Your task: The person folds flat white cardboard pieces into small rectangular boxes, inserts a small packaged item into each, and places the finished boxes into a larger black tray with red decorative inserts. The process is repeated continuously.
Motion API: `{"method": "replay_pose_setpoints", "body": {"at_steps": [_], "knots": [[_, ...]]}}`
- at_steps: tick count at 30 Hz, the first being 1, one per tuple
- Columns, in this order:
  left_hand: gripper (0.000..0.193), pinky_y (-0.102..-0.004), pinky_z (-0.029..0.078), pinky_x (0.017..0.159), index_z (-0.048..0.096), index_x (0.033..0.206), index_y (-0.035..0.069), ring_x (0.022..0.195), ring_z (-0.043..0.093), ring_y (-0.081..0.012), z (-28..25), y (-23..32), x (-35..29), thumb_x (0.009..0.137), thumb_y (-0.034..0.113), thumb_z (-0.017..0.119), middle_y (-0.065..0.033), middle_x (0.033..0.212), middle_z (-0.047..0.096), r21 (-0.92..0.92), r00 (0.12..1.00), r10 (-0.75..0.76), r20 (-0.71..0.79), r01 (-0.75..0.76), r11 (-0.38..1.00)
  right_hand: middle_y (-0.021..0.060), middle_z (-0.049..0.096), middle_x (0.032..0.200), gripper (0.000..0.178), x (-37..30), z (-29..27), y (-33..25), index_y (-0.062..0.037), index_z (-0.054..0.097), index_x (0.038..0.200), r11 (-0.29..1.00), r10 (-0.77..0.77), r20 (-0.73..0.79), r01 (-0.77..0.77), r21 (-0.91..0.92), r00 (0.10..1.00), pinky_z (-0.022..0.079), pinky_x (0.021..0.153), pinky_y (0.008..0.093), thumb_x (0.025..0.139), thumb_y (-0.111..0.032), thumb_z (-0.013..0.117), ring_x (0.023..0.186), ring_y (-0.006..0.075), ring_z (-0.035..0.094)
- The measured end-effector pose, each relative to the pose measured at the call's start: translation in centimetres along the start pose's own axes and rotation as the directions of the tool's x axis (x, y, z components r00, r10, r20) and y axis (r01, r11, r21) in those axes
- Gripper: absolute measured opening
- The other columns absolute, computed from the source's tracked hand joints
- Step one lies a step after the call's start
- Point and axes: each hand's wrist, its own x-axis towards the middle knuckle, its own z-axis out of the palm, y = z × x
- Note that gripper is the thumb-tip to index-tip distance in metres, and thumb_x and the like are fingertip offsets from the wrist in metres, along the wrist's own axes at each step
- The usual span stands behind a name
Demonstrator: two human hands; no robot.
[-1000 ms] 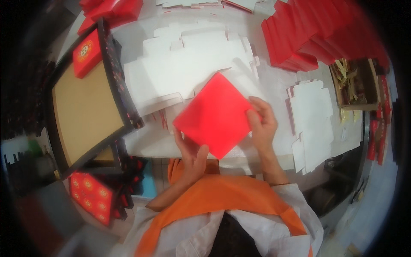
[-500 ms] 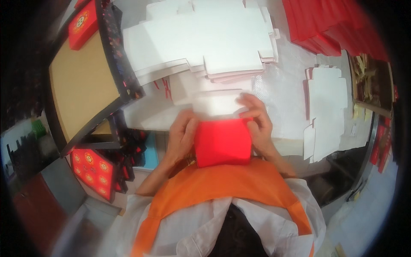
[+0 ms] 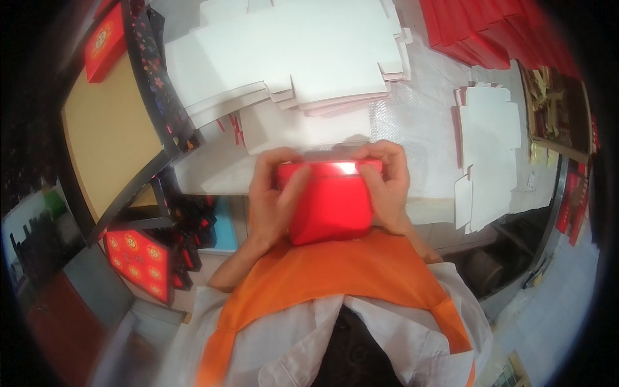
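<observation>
A red cardboard box (image 3: 332, 208) is held close against my orange apron, its upper edge folded over into a shiny red strip. My left hand (image 3: 277, 187) grips its left upper corner, thumb on the near face and fingers bent behind the edge. On the opposite corner my right hand (image 3: 387, 180) holds it the same way, thumb in front. The fingertips behind the box are hidden. Just beyond the box, a white cardboard sheet (image 3: 271, 129) lies on the table.
A stack of flat white box blanks (image 3: 290, 55) covers the far table. More blanks (image 3: 487, 148) lie at right, beside a box of gold pieces (image 3: 558, 113). Red bags or boxes (image 3: 496, 32) stand far right. At left are a large black-edged carton (image 3: 109, 135) and a patterned red box (image 3: 138, 258).
The white inner flap that stood up beyond the red face is now folded down, and a red edge shows there. Both hands have closed over the top corners.
</observation>
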Motion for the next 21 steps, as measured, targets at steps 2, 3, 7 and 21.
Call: {"method": "replay_pose_setpoints", "body": {"at_steps": [2,3,7,21], "knots": [[0.016,-0.0247,0.04,0.083,0.051,0.094,0.001,0.092,0.051,-0.0139,-0.2,0.2,0.0,0.08,-0.002,0.056,-0.0082,0.094,0.055,0.093,1.0,-0.019,0.024,0.017,0.996,0.009,0.056,0.097,0.013,0.4,0.1,-0.7,0.0002,0.048,0.095,0.987,0.027,0.035,-0.021,-0.161,0.999,0.041,0.082,0.0259,0.083,0.002,0.053,0.09,0.0124,0.052],[0.012,-0.024,0.039,0.082,0.053,0.093,0.0,0.092,0.051,-0.0133,-0.4,0.2,0.1,0.081,-0.001,0.055,-0.0076,0.095,0.055,0.117,0.999,-0.008,0.051,0.002,0.993,0.0083,0.057,0.097,0.01,0.4,0.0,-0.5,0.0002,0.049,0.093,0.988,0.027,0.043,-0.021,-0.152,0.999,0.042,0.082,0.0251,0.083,0.001,0.053,0.089,0.0118,0.052],[0.007,-0.0233,0.038,0.084,0.057,0.09,0.0,0.093,0.051,-0.0138,-0.8,0.1,0.3,0.084,0.002,0.054,-0.007,0.099,0.056,0.155,0.99,-0.089,0.109,0.072,0.985,0.0064,0.058,0.096,0.003,0.3,-0.4,0.1,-0.0005,0.053,0.088,0.987,0.065,0.051,-0.056,-0.149,0.997,0.042,0.078,0.0226,0.085,-0.001,0.051,0.086,0.0095,0.052],[0.012,-0.0281,0.039,0.088,0.058,0.09,-0.004,0.1,0.051,-0.0174,-1.1,-1.5,-1.4,0.086,0.004,0.05,-0.0127,0.106,0.057,-0.006,0.992,-0.077,0.099,0.078,0.997,0.0119,0.056,0.102,0.002,-1.2,-1.0,1.4,-0.002,0.05,0.083,0.992,0.074,0.099,-0.063,-0.112,0.992,0.038,0.087,0.0289,0.084,0.0,0.051,0.097,0.0171,0.051]]}}
